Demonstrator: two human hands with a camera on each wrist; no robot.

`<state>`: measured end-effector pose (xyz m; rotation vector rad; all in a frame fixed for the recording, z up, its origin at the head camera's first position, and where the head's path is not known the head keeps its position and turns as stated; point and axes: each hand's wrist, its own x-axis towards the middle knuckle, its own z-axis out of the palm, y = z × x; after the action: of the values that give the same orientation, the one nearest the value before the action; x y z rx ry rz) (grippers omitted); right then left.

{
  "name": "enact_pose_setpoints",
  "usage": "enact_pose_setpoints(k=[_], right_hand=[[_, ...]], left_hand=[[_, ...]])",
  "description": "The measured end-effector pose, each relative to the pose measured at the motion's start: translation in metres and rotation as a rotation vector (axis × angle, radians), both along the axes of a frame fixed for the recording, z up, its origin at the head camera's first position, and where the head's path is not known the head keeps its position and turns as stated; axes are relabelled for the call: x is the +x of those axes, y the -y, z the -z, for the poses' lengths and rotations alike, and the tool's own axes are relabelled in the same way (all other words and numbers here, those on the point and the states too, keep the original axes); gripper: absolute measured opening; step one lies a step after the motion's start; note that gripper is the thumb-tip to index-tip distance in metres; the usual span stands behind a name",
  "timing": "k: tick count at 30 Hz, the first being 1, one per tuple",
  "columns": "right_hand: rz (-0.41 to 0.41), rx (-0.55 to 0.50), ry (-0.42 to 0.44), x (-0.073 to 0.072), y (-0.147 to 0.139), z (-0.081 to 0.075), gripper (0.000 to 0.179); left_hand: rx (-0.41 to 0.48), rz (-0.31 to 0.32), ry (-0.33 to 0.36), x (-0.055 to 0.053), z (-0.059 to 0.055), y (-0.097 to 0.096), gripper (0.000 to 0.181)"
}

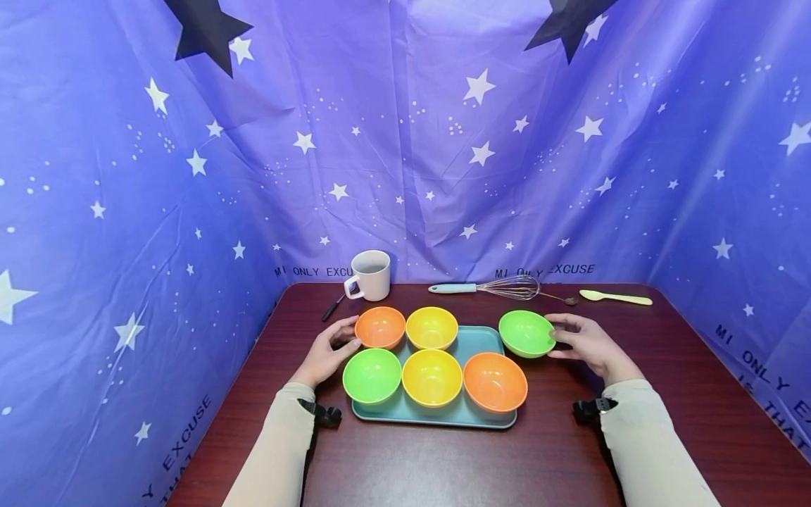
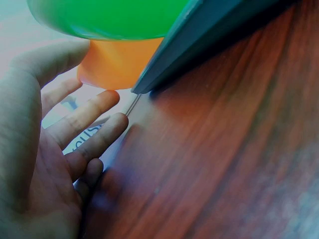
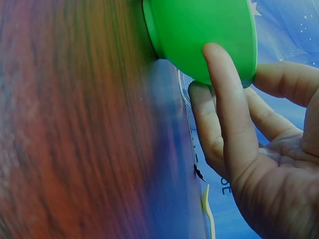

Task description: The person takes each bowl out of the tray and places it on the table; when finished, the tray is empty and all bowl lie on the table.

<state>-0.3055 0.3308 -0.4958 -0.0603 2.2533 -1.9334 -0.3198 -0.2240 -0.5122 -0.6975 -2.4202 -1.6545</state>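
Note:
My right hand [image 1: 589, 342] pinches the rim of a green bowl [image 1: 526, 333] at the back right corner of a blue-green tray [image 1: 437, 415]. In the right wrist view, fingers support that bowl's outer side [image 3: 214, 30]. At the back left, my left hand [image 1: 329, 352] touches the side of an orange bowl [image 1: 380, 327] with thumb and fingertips, the fingers spread and loose. On the tray are a yellow bowl [image 1: 431, 328] behind, and in front another green bowl [image 1: 372, 376], a yellow bowl [image 1: 432, 378] and an orange bowl [image 1: 495, 382].
Behind the tray stand a white mug [image 1: 370, 275], a thin dark-handled utensil [image 1: 332, 308] and a whisk [image 1: 488, 288]. A small fork [image 1: 568, 301] and a pale yellow spreader [image 1: 614, 297] lie at the back right. Starry cloth [image 1: 405, 141] surrounds the table [image 1: 443, 465].

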Motion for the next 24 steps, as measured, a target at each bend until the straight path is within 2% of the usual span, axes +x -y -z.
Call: enact_pose_setpoints(k=[8,13,17,24], right_hand=[[0.010,0.028,-0.029,0.000,-0.002,-0.001,0.059],[0.021,0.063,-0.101,0.000,-0.004,-0.004,0.057],[0.083,0.124,-0.190,0.001,-0.003,-0.010,0.053],[0.214,0.250,-0.272,0.004,0.001,-0.020,0.044]], left_hand=[[0.006,0.007,-0.001,0.000,0.000,0.000,0.054],[0.005,0.008,-0.011,-0.001,0.001,0.000,0.054],[0.003,0.003,-0.007,-0.001,0.002,0.001,0.054],[0.015,0.006,0.004,-0.001,0.003,0.000,0.054]])
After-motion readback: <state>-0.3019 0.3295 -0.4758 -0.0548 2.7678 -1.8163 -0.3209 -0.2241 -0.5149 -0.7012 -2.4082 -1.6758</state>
